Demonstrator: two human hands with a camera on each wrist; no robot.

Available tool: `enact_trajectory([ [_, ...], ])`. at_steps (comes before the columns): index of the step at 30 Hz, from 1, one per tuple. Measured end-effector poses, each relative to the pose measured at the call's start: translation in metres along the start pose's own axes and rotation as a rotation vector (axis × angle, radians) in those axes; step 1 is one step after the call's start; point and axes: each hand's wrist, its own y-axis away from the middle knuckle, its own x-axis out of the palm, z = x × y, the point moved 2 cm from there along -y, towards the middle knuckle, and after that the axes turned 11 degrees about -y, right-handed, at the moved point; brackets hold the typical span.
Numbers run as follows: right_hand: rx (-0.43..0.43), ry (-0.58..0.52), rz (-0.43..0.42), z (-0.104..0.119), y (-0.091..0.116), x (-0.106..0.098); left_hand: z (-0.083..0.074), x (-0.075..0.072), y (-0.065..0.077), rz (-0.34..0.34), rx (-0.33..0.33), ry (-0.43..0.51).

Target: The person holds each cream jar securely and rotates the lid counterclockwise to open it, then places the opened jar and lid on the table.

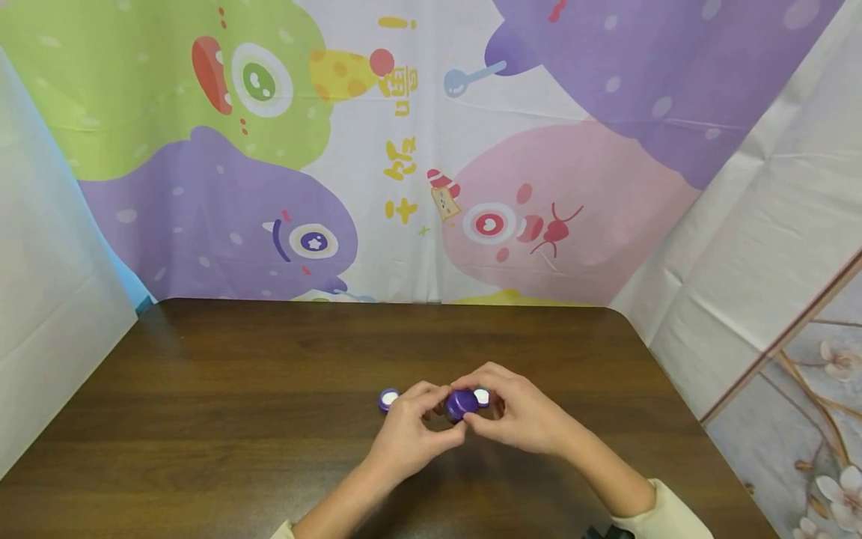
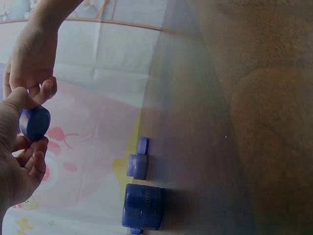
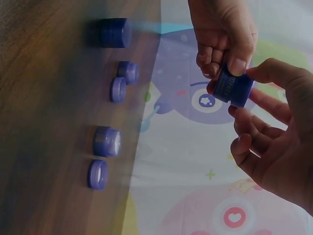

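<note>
From the head view, I see both hands meeting over the brown counter (image 1: 202,419), the left hand (image 1: 407,430) and right hand (image 1: 525,412) curled, fingertips pinching a small purple jar (image 1: 462,405) between them. A white-centred purple piece (image 1: 388,399) sits on the counter just left of the left hand.

From the left wrist, the jar is tilted between the two hands, well apart from a bigger jar (image 2: 143,206) on the counter.

From the right wrist, the left hand grips the jar's body while the right pinches its cap (image 3: 243,92); an open-topped jar (image 3: 107,141) stands beside a shallow ring-like piece (image 3: 98,175).
</note>
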Motion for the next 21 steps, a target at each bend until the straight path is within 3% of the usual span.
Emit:
enact_trajectory([
  [4,0.003,-0.019,0.02,0.0013,0.0002,0.0004,0.0001,-0.0006,-0.0001,0.009,-0.013,0.001],
  [10,0.012,0.004,-0.038,0.0003,0.0,-0.0003,-0.0004,-0.0009,-0.0005,0.01,-0.021,-0.012],
  [15,-0.014,0.0,0.0,-0.0008,0.0002,0.0002,-0.0009,-0.0009,0.0,0.001,-0.008,-0.015],
  [21,0.007,-0.023,0.008,-0.0005,0.0011,0.0006,-0.0005,-0.002,0.0004,0.028,-0.056,0.005],
])
